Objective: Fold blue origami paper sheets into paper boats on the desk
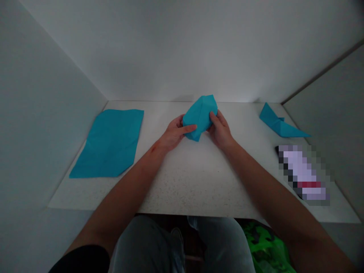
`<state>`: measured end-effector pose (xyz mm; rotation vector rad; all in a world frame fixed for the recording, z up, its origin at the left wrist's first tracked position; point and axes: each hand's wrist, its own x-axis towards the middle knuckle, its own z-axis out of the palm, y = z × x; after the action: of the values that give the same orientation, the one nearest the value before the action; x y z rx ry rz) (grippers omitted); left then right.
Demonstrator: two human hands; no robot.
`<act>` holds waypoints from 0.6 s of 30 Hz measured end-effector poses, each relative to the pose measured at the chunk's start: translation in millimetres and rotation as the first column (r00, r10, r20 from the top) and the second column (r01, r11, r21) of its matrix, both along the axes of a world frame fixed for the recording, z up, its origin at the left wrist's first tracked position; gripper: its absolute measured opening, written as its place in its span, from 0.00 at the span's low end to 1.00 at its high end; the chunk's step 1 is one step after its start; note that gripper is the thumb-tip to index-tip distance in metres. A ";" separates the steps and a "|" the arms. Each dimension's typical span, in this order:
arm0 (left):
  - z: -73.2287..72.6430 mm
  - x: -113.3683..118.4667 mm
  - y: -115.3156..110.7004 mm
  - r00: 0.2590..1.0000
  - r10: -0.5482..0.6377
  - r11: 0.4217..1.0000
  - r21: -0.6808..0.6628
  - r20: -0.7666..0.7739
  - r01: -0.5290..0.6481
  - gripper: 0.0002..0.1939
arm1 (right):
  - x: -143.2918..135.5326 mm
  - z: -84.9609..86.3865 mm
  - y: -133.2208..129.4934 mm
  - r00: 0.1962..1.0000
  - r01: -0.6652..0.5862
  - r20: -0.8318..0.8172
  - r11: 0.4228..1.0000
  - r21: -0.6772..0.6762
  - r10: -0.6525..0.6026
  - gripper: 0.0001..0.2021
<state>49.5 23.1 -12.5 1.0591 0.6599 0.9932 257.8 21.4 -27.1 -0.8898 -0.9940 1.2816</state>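
Between my two hands, above the back middle of the white tabletop (182,178), is a partly folded piece of blue paper (200,113). A crease runs down its face and a small pointed flap hangs at its lower edge. My left hand (174,132) pinches the left side, thumb lying across the front and fingers behind. My right hand (220,128) grips the right edge with its thumb on the front; its other fingers are mostly hidden behind the paper.
On the left lies a blue paper sheet (110,144). A folded blue paper boat (280,124) rests at the back right, with a blurred-out phone-like object (303,172) nearer me. Walls border the table at the back and both sides. Below the front edge is a green plastic bag (265,246).
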 end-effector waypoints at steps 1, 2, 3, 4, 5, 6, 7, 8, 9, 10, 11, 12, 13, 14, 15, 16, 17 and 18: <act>2.0 0.5 -2.7 0.998 -0.058 0.998 -0.030 0.006 0.058 0.40 | -0.6 1.9 -2.0 0.999 -0.036 -0.001 0.999 -0.010 0.036 0.30; 3.7 1.1 -5.1 0.994 -0.111 0.992 -0.053 0.010 0.112 0.38 | -1.2 3.8 -4.1 0.998 -0.069 0.006 0.997 -0.017 0.069 0.30; 5.0 1.7 -7.2 0.988 -0.157 0.985 -0.069 0.013 0.157 0.37 | -1.7 5.6 -5.9 0.995 -0.095 0.017 0.995 -0.021 0.096 0.29; 5.8 2.1 -8.9 0.982 -0.188 0.979 -0.078 0.018 0.189 0.36 | -2.2 7.1 -7.5 0.993 -0.114 0.030 0.993 -0.021 0.115 0.29; 6.3 2.4 -10.1 0.979 -0.203 0.975 -0.083 0.026 0.205 0.35 | -2.6 8.2 -8.6 0.991 -0.127 0.040 0.992 -0.017 0.128 0.28; 6.4 2.5 -10.9 0.978 -0.204 0.974 -0.087 0.039 0.207 0.34 | -2.9 8.9 -9.3 0.989 -0.137 0.047 0.990 -0.013 0.137 0.28; 6.3 2.3 -11.4 0.979 -0.197 0.975 -0.091 0.054 0.201 0.33 | -3.2 9.3 -9.6 0.988 -0.146 0.050 0.989 -0.010 0.146 0.29; 6.0 2.0 -11.8 0.980 -0.188 0.976 -0.096 0.070 0.194 0.33 | -3.4 9.3 -9.6 0.987 -0.155 0.051 0.988 -0.007 0.155 0.29; 5.6 1.5 -12.0 0.980 -0.183 0.977 -0.100 0.081 0.191 0.33 | -3.5 9.1 -9.5 0.985 -0.167 0.053 0.986 -0.006 0.167 0.30; 5.2 1.1 -12.2 0.979 -0.187 0.976 -0.101 0.084 0.195 0.33 | -3.5 8.7 -9.3 0.983 -0.178 0.055 0.984 -0.006 0.178 0.30; 4.8 0.7 -12.3 0.977 -0.197 0.974 -0.099 0.080 0.205 0.33 | -3.5 8.4 -9.2 0.981 -0.186 0.057 0.983 -0.003 0.186 0.30; 4.4 0.4 -12.5 0.975 -0.210 0.972 -0.093 0.073 0.217 0.33 | -3.3 8.1 -9.2 0.980 -0.191 0.057 0.982 0.002 0.190 0.30; 4.1 0.2 -12.7 0.973 -0.222 0.970 -0.085 0.064 0.227 0.33 | -3.2 8.0 -9.3 0.979 -0.194 0.056 0.981 0.006 0.194 0.30; 3.8 0.1 -12.8 0.972 -0.230 0.969 -0.078 0.054 0.233 0.32 | -2.9 7.9 -9.5 0.979 -0.198 0.057 0.980 0.006 0.197 0.29; 3.6 0.0 -12.9 0.972 -0.232 0.969 -0.075 0.046 0.235 0.31 | -2.7 8.1 -9.8 0.978 -0.200 0.057 0.980 0.006 0.199 0.29; 3.5 0.0 -12.8 0.973 -0.227 0.970 -0.077 0.042 0.230 0.30 | -2.4 8.3 -10.2 0.977 -0.204 0.057 0.979 0.005 0.204 0.28; 3.6 0.0 -12.6 0.975 -0.218 0.972 -0.083 0.042 0.221 0.29 | -2.2 8.7 -10.6 0.976 -0.211 0.055 0.977 0.002 0.211 0.28; 3.9 0.1 -12.2 0.977 -0.208 0.973 -0.092 0.046 0.211 0.28 | -2.1 9.0 -10.9 0.975 -0.218 0.050 0.976 -0.001 0.217 0.29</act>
<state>49.6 10.9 -8.6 1.0006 0.5482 0.7878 255.7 10.4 -18.1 -0.8296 -1.1587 1.4457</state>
